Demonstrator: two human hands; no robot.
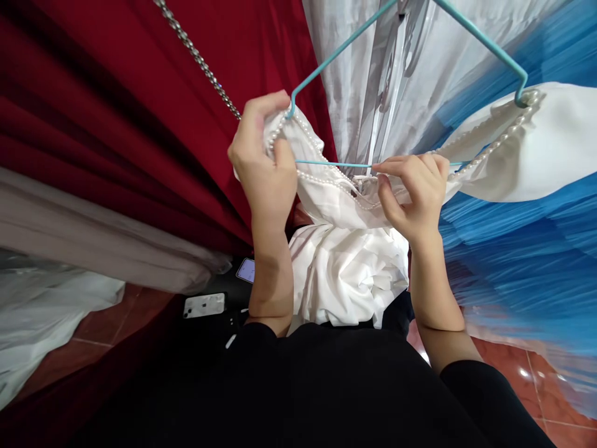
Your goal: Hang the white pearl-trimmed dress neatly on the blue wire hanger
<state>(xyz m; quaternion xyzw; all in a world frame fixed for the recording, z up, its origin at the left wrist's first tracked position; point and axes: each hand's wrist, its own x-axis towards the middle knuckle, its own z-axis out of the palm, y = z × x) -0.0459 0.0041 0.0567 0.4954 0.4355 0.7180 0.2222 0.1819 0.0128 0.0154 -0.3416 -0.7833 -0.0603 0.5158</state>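
A white dress [345, 267] with pearl-beaded trim hangs from a light-blue wire hanger [347, 45], its skirt gathered in folds below. My left hand [265, 155] is closed on the beaded strap at the hanger's left end, thumb in front and fingers behind. My right hand [413, 186] pinches the dress's beaded neckline near the hanger's lower bar, right of the middle. At the right, the hanger's other end is hooked in the second beaded strap, beside a wide white puffed sleeve [564, 143]. The fabric inside both grips is partly hidden by my fingers.
A deep red draped cloth [153, 87] with a rhinestone chain [200, 62] hangs at left. Blue tulle [522, 249] is on the right, white garments [345, 74] behind. Two phones, one white [204, 305] and one with a lit screen [245, 270], lie on a black surface.
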